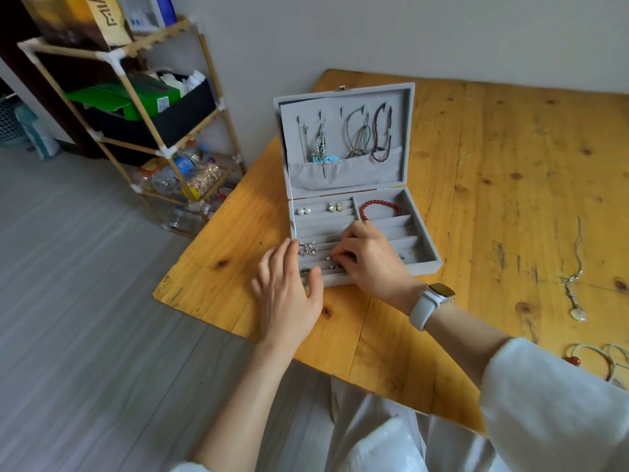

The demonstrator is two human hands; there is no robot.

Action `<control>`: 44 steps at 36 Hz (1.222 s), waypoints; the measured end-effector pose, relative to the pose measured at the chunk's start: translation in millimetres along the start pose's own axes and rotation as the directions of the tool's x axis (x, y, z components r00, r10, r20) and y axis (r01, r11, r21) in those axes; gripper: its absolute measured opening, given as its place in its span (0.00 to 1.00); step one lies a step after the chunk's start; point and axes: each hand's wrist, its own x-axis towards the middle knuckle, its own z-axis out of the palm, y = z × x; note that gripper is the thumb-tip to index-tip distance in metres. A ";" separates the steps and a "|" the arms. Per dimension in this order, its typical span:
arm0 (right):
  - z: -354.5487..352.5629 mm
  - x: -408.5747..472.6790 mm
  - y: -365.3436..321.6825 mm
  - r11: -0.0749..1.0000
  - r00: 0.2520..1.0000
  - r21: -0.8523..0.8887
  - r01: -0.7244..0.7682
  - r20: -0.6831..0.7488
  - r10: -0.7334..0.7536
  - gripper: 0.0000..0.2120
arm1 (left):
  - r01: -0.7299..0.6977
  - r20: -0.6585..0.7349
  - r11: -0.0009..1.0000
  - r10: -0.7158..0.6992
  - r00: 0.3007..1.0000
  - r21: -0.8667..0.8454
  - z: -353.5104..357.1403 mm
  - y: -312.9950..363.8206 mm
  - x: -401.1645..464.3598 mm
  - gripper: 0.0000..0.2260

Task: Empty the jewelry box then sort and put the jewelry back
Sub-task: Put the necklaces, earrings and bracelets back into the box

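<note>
The grey velvet jewelry box [427,248] stands open on the wooden table [493,172]. Necklaces [383,134] and long earrings [320,144] hang inside its lid. Pearl studs [304,210], heart studs [335,207] and a red bead bracelet [379,208] lie in the far compartments, and small silver pieces [307,249] sit in the ring rows. My right hand [369,258] reaches into the ring rows, its fingertips pinching a small silver piece [329,258]. My left hand [289,287] rests with straight fingers against the box's front left corner.
A silver pendant necklace [575,284] and a corded necklace with a red bead [592,359] lie loose on the table at the right. A bamboo shelf [160,107] with boxes and bottles stands left of the table. Grey floor lies below.
</note>
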 end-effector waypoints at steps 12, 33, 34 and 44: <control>-14.2 -27.2 -6.4 0.999 0.998 0.020 -0.041 -0.039 0.042 0.21 | -0.025 0.066 0.997 0.020 0.998 0.077 -3.6 0.2 0.0 0.31; -122.6 -213.2 72.6 0.820 0.780 -0.092 -0.564 -0.383 0.494 0.10 | -0.488 0.250 0.848 0.528 0.812 -0.206 59.3 173.9 -91.7 0.19; -126.0 -217.2 78.8 0.778 0.762 -0.143 -0.612 -0.371 0.531 0.10 | -0.503 0.295 0.849 0.528 0.797 -0.161 63.3 178.0 -92.9 0.20; -131.9 -223.1 99.5 0.710 0.787 -0.340 -0.617 -0.258 0.561 0.10 | -0.546 0.408 0.835 0.520 0.750 -0.060 70.7 179.3 -94.7 0.27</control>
